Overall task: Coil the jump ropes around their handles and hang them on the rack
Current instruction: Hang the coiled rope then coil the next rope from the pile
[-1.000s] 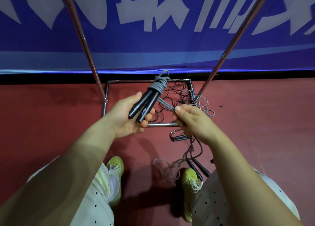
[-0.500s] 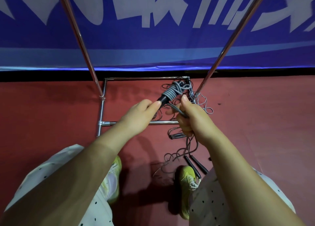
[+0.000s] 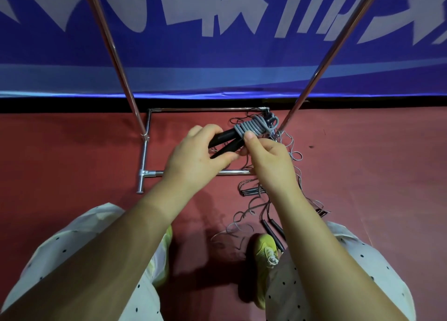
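Observation:
My left hand (image 3: 196,155) grips the two black handles (image 3: 223,140) of a jump rope, held side by side and pointing up to the right. Grey rope (image 3: 252,128) is coiled tightly around the handles' upper ends. My right hand (image 3: 268,161) pinches the rope at the lower edge of that coil, thumb against it. The metal rack (image 3: 113,54) stands just beyond, its two chrome uprights rising left and right of my hands. More loose jump ropes (image 3: 268,199) with black handles lie tangled on the red floor below my right arm.
The rack's chrome base frame (image 3: 145,151) lies on the red floor under my hands. A blue banner wall (image 3: 217,54) closes off the far side. My feet in yellow-green shoes (image 3: 264,250) stand close to the loose ropes.
The handles have tipped from upright toward the right and away from me. More rope turns now sit on the coil, and my right hand has moved up against it.

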Tool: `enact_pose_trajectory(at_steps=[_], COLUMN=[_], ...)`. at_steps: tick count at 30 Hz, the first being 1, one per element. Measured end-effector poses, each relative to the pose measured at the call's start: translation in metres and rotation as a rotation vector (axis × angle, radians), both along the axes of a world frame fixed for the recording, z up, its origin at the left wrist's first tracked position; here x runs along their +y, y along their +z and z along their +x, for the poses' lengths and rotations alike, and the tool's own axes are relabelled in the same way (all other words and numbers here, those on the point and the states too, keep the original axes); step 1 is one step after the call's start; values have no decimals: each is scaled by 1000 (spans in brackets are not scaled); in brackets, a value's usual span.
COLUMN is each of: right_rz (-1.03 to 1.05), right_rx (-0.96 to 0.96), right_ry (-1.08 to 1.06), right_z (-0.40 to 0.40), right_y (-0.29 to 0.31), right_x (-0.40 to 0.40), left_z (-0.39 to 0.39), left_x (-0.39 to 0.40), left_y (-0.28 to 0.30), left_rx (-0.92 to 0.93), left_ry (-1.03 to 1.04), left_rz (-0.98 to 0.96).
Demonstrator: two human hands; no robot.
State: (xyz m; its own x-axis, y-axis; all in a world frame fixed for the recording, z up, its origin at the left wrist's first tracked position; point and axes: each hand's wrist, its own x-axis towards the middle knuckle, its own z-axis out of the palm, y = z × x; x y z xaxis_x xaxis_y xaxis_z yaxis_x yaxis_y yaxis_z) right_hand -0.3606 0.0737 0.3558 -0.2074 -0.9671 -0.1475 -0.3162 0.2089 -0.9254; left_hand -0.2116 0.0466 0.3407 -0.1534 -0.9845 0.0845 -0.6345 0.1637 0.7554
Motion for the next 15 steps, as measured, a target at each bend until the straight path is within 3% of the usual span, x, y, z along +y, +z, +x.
enact_pose_trajectory(at_steps=[4, 6, 9, 12, 15], right_rz=[-48, -87, -135, -167, -176], right_rx=[19, 17, 33, 31, 10], right_ry=[-6, -7, 3, 35, 57], right_z=[0, -2, -3, -1, -2], right_y=[-2, -1, -2, -4, -4], right_x=[-1, -1, -1, -2, -2], left_z=[5, 5, 5, 2, -2], left_x=[-1, 2, 8, 15, 21], left_y=[3, 6, 13, 19, 21], left_rx=[41, 262, 706, 957, 1087], left_ry=[-62, -110, -143, -182, -200], left_rz=[52, 203, 592, 754, 887])
